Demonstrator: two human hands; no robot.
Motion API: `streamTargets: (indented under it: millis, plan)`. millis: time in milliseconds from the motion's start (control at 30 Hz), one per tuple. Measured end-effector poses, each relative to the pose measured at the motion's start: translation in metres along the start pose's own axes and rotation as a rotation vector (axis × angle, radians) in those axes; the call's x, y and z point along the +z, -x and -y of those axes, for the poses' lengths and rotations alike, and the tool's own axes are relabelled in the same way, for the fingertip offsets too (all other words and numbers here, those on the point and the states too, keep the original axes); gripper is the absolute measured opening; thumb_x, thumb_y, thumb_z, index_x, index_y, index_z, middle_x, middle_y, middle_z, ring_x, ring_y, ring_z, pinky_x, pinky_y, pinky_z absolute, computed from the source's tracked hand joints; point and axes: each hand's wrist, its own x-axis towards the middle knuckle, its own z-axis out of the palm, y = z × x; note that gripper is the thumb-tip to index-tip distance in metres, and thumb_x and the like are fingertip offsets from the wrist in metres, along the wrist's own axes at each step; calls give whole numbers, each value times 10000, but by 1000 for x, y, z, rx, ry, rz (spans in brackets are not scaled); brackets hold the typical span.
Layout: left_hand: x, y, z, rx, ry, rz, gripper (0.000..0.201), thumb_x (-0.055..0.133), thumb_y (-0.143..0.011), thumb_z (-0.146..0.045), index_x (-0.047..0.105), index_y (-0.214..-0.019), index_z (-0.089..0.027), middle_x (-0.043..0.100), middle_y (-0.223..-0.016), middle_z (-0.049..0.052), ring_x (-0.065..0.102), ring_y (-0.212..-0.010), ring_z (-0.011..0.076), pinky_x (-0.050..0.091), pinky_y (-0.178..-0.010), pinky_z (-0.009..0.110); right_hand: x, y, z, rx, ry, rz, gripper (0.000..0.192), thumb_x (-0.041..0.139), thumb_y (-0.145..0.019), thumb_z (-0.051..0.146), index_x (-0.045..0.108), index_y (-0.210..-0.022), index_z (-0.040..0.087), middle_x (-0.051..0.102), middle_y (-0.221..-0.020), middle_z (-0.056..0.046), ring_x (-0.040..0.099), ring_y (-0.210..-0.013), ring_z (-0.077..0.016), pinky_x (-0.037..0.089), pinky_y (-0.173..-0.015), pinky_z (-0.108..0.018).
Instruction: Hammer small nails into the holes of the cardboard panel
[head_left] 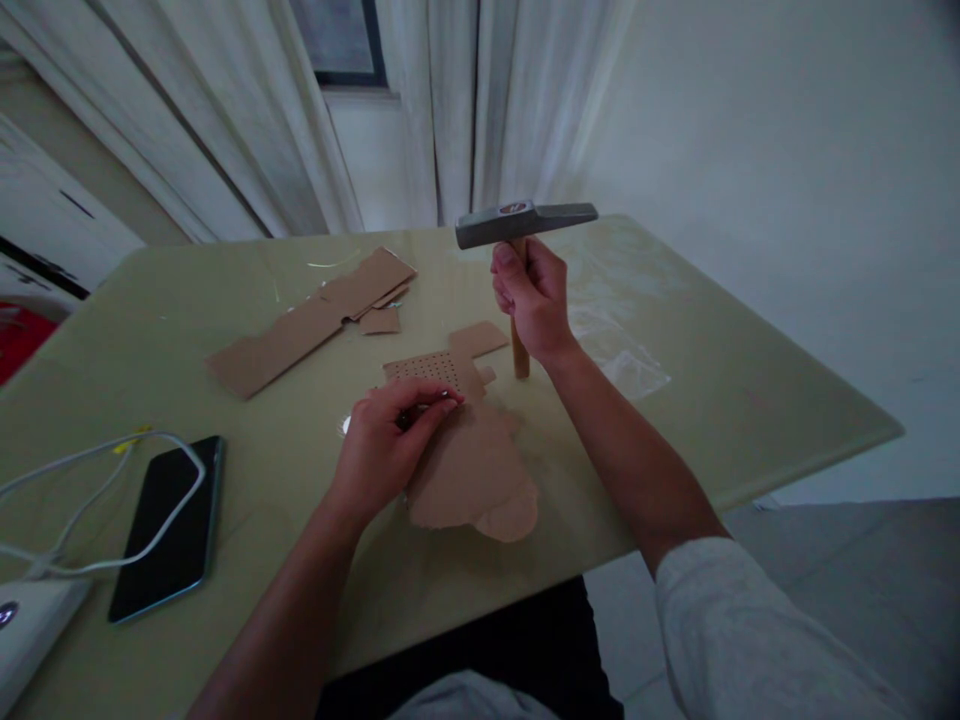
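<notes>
My right hand is wrapped round the wooden handle of a hammer, close under its grey metal head. The hammer is raised, with its handle pointing down. My left hand rests over a brown cardboard piece, thumb and forefinger pinched together at its upper part. Something tiny and shiny shows at those fingertips, too small to name. Just beyond the left fingers lies a cardboard part with rows of small holes, partly covered by the hand. A small cardboard scrap adjoins it.
Long cardboard strips lie at the back left of the pale green table. A clear plastic bag is to the right. A black tablet or phone with a white cable across it lies at the left, beside a white box.
</notes>
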Motion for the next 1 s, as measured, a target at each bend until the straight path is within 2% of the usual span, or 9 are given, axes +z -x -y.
streamTargets:
  millis: [333,500,700,833,1000]
  plan:
    - [2,1,1,8,17,3,128,791,-1014,-353,907,-1031,-301,898,-1022,5,802,-887,206,574,-789,318,-2,-1,8,13,-62,-12,571,742,-977,777,502,-836,279,357,-679,76,308,-534,-94,268,-440,-251]
    - [2,2,3,1,-15,-47,125,825,-967,-364,910,-1021,-290,880,-970,12,726,-769,184,531,-709,313,-15,-4,10,46,-113,-93,623,782,-932,780,436,-793,281,318,-641,97,277,-512,-86,267,-439,-248]
    - [1,2,3,12,-67,-64,124,826,-966,-385,921,-1008,-317,862,-910,1,714,-765,190,512,-743,340,-36,-9,5,47,-203,-178,567,831,-923,687,459,-795,279,279,-611,117,223,-469,-78,215,-417,-245]
    - [-1,2,-2,25,-98,-46,129,820,-967,-401,923,-995,-328,849,-864,-8,693,-723,188,496,-729,353,-40,-10,7,71,-264,-165,534,874,-889,602,469,-778,272,285,-604,124,187,-469,-65,182,-420,-243]
    - [-2,3,-6,39,-148,-56,117,814,-966,-385,915,-986,-328,849,-869,-9,715,-754,200,498,-770,369,-35,-9,11,108,-264,-128,559,885,-862,629,462,-766,275,291,-598,123,187,-474,-66,168,-424,-247]
